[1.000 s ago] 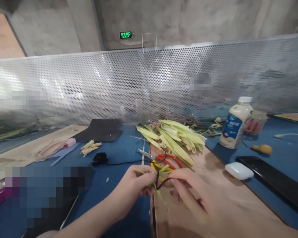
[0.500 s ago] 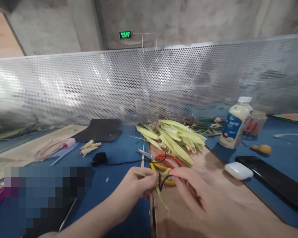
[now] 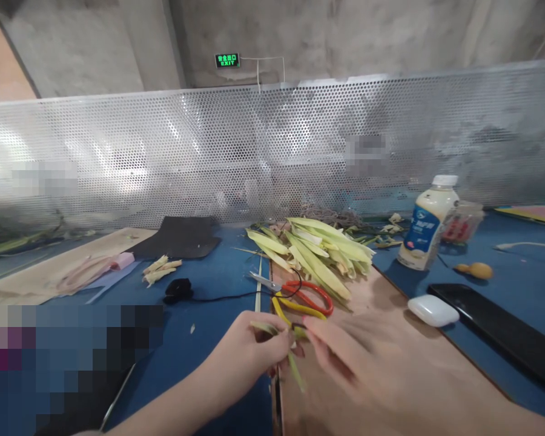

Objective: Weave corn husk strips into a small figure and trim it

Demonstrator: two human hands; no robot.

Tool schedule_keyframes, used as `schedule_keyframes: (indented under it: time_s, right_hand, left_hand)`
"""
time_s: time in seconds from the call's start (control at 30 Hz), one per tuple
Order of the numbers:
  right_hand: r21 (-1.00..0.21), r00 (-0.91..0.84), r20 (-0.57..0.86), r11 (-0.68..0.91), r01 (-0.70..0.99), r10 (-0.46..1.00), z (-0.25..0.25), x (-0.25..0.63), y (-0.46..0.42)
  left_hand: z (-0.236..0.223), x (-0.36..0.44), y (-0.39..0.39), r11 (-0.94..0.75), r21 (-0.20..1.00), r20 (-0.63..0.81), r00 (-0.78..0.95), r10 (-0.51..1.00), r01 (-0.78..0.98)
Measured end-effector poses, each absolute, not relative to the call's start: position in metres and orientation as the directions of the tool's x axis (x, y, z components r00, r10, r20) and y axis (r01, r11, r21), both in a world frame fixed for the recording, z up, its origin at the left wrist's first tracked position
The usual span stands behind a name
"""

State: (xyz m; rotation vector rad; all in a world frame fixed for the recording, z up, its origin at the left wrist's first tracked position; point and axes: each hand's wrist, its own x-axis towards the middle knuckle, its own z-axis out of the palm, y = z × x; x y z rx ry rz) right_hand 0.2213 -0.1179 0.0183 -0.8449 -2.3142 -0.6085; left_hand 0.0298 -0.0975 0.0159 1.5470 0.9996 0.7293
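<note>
Fingers of the left hand [image 3: 261, 348] pinch a green strip [image 3: 297, 370]; the right hand's fingers [image 3: 317, 330] close on black cord [image 3: 298, 326]. Sign [image 3: 227, 60], 11 o'clock, reads "EXIT"; board [image 3: 440, 369] edge runs toward 4 o'clock.

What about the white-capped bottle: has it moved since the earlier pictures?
No. The bottle stands in the same place against the perforated metal screen; both shift together slightly as the camera moves.

We've got a bare grey concrete wall [image 3: 322, 36] far back, lit green EXIT sign [image 3: 227, 60], perforated metal partition [image 3: 209, 145], blue tabletop [image 3: 227, 375] near.
</note>
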Motion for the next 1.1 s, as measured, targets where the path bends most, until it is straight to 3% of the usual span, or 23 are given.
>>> schedule_keyframes:
  time_s: [0.17, 0.3, 0.4, 0.5, 0.7, 0.77, 0.93, 1.1]
  right_hand:
    - [0.314, -0.643, 0.708, 0.687, 0.656, 0.291, 0.02, 0.21, -0.124]
    - [0.39, -0.733, 0.612, 0.693, 0.606, 0.297, 0.03, 0.211, -0.126]
    - [0.369, -0.739, 0.599, 0.713, 0.596, 0.308, 0.033, 0.213, -0.127]
    - [0.24, -0.687, 0.611, 0.735, 0.633, 0.392, 0.032, 0.213, -0.127]
    - [-0.259, -0.533, 0.597, 0.773, 0.58, 0.6, 0.026, 0.208, -0.126]
    - [-0.317, -0.537, 0.575, 0.772, 0.55, 0.618, 0.026, 0.207, -0.126]
    - [-0.223, -0.575, 0.548, 0.769, 0.6, 0.607, 0.036, 0.209, -0.129]
    - [0.012, -0.637, 0.56, 0.763, 0.646, 0.53, 0.037, 0.21, -0.13]
  left_hand:
    - [0.019, 0.03, -0.1, -0.029, 0.981, -0.061, 0.446, 0.893, 0.191]
    - [0.021, 0.03, -0.099, -0.017, 0.99, -0.047, 0.446, 0.894, 0.138]
    - [0.021, 0.03, -0.098, -0.006, 0.991, -0.056, 0.452, 0.89, 0.136]
    - [0.019, 0.03, -0.098, 0.028, 0.994, -0.074, 0.468, 0.88, 0.106]
    - [0.015, 0.028, -0.098, 0.159, 0.986, -0.112, 0.514, 0.851, -0.048]
    - [0.014, 0.027, -0.098, 0.167, 0.98, -0.083, 0.534, 0.841, -0.111]
    - [0.014, 0.025, -0.096, 0.148, 0.984, -0.067, 0.567, 0.821, -0.099]
    - [0.014, 0.024, -0.095, 0.039, 0.999, -0.027, 0.566, 0.824, -0.008]
